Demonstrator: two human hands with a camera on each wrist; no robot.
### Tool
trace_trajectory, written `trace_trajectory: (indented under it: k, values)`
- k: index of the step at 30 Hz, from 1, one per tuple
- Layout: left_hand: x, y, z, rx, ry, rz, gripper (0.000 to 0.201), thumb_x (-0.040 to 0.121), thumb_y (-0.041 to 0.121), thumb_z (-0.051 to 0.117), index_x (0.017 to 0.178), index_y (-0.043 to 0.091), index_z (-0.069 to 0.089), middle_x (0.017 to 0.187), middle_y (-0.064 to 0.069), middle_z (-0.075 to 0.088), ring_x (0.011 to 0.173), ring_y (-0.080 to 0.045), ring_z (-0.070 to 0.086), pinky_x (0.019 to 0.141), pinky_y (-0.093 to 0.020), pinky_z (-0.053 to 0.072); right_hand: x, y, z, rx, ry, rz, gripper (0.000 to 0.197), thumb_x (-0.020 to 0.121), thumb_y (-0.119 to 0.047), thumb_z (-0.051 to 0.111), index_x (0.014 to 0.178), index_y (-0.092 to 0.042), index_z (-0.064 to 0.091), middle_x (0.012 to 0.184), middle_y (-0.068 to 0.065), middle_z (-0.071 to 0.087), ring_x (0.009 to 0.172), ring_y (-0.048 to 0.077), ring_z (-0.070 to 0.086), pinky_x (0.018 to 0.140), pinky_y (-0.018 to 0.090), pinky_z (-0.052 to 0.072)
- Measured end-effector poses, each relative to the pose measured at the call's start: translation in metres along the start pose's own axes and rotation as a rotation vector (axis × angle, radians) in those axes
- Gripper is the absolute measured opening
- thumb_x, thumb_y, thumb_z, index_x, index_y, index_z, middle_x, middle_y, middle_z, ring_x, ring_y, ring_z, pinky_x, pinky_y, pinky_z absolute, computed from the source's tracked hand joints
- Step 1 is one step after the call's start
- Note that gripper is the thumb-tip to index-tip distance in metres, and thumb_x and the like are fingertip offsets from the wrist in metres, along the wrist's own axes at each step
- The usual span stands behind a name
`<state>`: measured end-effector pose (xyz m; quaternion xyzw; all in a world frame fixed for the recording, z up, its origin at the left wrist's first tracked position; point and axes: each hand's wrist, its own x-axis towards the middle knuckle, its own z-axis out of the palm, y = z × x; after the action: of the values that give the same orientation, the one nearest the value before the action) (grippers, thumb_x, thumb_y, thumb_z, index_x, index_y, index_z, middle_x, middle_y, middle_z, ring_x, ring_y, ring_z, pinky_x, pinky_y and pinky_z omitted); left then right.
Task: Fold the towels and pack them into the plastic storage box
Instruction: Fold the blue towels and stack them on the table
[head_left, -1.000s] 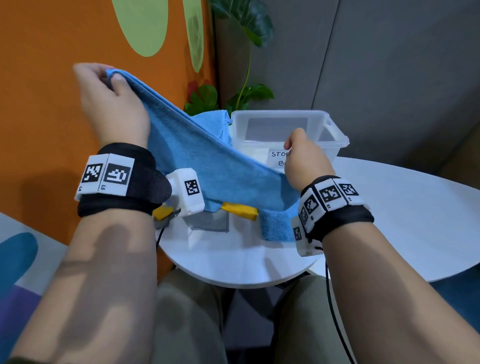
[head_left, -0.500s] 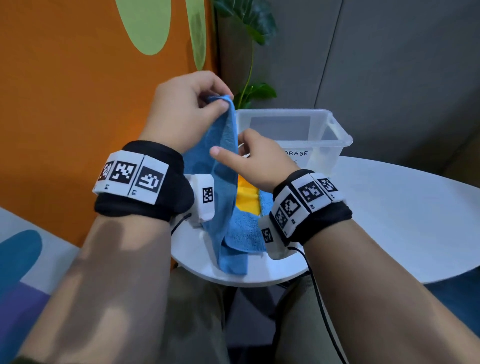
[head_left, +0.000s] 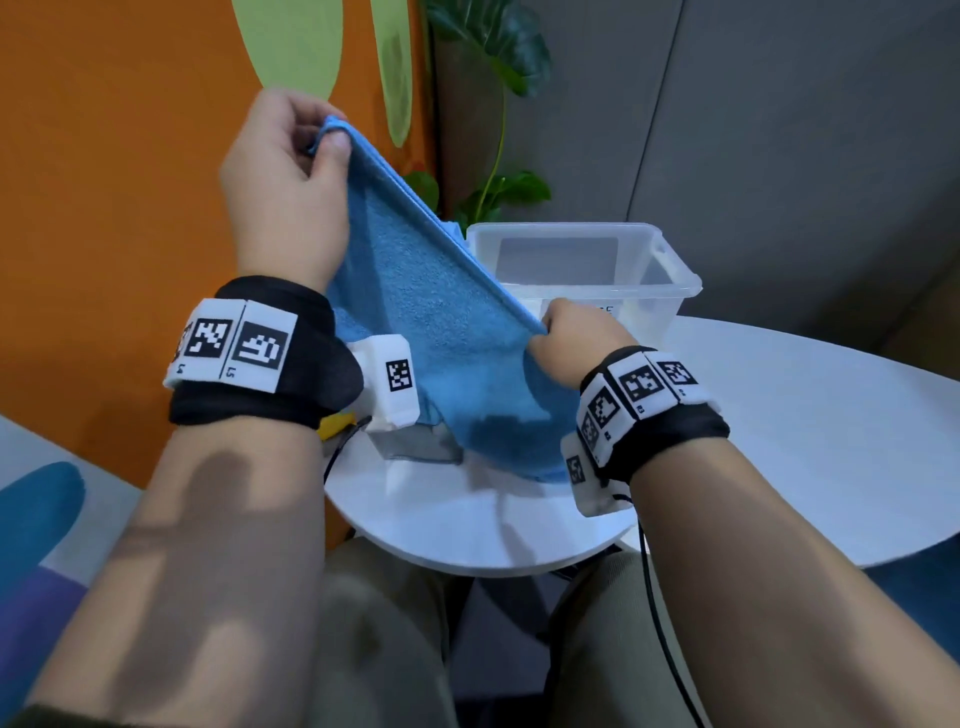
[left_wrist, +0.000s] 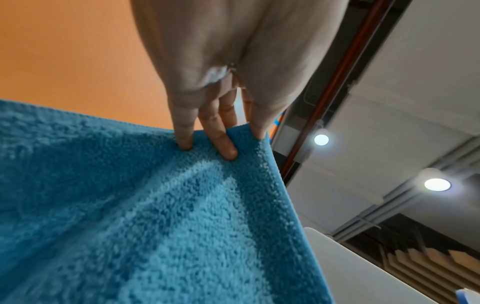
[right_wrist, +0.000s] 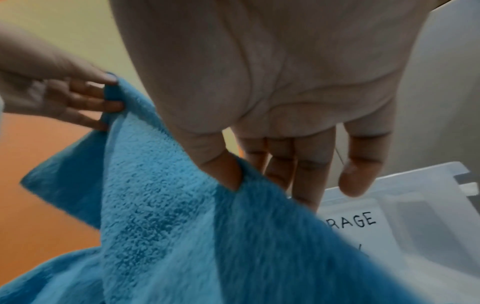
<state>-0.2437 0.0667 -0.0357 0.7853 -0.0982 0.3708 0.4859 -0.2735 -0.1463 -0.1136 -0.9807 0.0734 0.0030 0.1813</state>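
A blue towel (head_left: 436, 332) is stretched in the air between both hands, doubled over and hanging down to the table. My left hand (head_left: 291, 176) pinches its upper corner, raised high by the orange wall; the left wrist view shows the fingers (left_wrist: 223, 144) pressed into the blue towel (left_wrist: 155, 216). My right hand (head_left: 571, 338) pinches the lower end of the top edge, just in front of the clear plastic storage box (head_left: 670, 265). In the right wrist view the thumb (right_wrist: 223, 170) clamps the blue towel (right_wrist: 194, 226) near the labelled storage box (right_wrist: 415, 205).
The round white table (head_left: 779, 415) carries the box at its back. A grey towel (head_left: 415, 447) and a yellow towel (head_left: 332, 423) peek out under the blue one. A potted plant (head_left: 498, 187) stands behind the box; the orange wall is close on the left.
Half a second ago both hands met near the towel's top with it hanging folded; now they have spread apart, left hand up-left, right hand down-right, pulling the doubled towel taut.
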Motion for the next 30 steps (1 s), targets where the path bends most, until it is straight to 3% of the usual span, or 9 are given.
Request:
trace_trajectory:
  k: [6,8,10,13,18,24,30]
  values:
    - [0.001,-0.028,-0.004,0.015,0.140,-0.137,0.017,0.089,0.022,0.047,0.079,0.036,0.046,0.083,0.009,0.059,0.088,-0.017,0.064,0.081,-0.029,0.052,0.002,0.006,-0.014,0.061,0.293,0.110,0.019,0.089,-0.009,0.033,0.101,-0.019,0.042,0.078,0.001,0.050,0.077,0.027,0.047,0.086,0.042,0.035]
    - [0.000,-0.033,-0.005,0.011,0.173,-0.175,0.018,0.090,0.022,0.046,0.080,0.037,0.044,0.090,0.004,0.061,0.090,-0.017,0.065,0.080,-0.025,0.050,0.002,0.005,-0.017,0.022,0.332,0.147,0.024,0.087,-0.007,0.034,0.104,-0.019,0.045,0.082,0.003,0.055,0.080,0.028,0.049,0.088,0.043,0.029]
    - [0.000,-0.037,-0.008,0.002,0.211,-0.206,0.019,0.092,0.021,0.045,0.082,0.036,0.043,0.096,0.001,0.063,0.091,-0.016,0.064,0.079,-0.022,0.050,0.002,0.007,-0.019,-0.050,0.352,0.178,0.030,0.085,-0.006,0.037,0.109,-0.019,0.050,0.097,0.005,0.058,0.093,0.030,0.053,0.088,0.043,0.027]
    - [0.001,-0.041,-0.010,0.008,0.234,-0.230,0.017,0.092,0.022,0.046,0.082,0.037,0.043,0.098,0.001,0.063,0.092,-0.017,0.065,0.083,-0.027,0.052,0.003,0.011,-0.019,-0.111,0.377,0.198,0.034,0.085,-0.005,0.039,0.113,-0.019,0.054,0.105,0.006,0.055,0.106,0.029,0.050,0.090,0.044,0.029]
    - [0.000,-0.046,-0.010,0.022,0.240,-0.260,0.018,0.092,0.021,0.045,0.082,0.037,0.043,0.097,0.003,0.062,0.093,-0.017,0.066,0.083,-0.028,0.052,0.003,0.012,-0.020,-0.095,0.400,0.219,0.035,0.084,-0.003,0.041,0.111,-0.019,0.057,0.100,0.005,0.054,0.102,0.028,0.052,0.089,0.042,0.029]
    - [0.001,-0.046,-0.011,0.030,0.270,-0.273,0.021,0.092,0.022,0.046,0.079,0.037,0.042,0.086,0.011,0.057,0.092,-0.017,0.066,0.080,-0.024,0.050,0.005,0.014,-0.021,-0.103,0.376,0.154,0.035,0.088,-0.004,0.044,0.116,-0.017,0.060,0.111,0.010,0.057,0.106,0.031,0.053,0.084,0.037,0.035]
    - [0.002,-0.049,-0.013,0.061,0.300,-0.268,0.019,0.091,0.024,0.046,0.079,0.038,0.041,0.080,0.017,0.053,0.090,-0.017,0.067,0.080,-0.026,0.052,0.004,0.017,-0.023,-0.073,0.466,0.141,0.029,0.090,-0.008,0.045,0.111,-0.019,0.061,0.108,0.008,0.057,0.102,0.030,0.053,0.086,0.037,0.033]
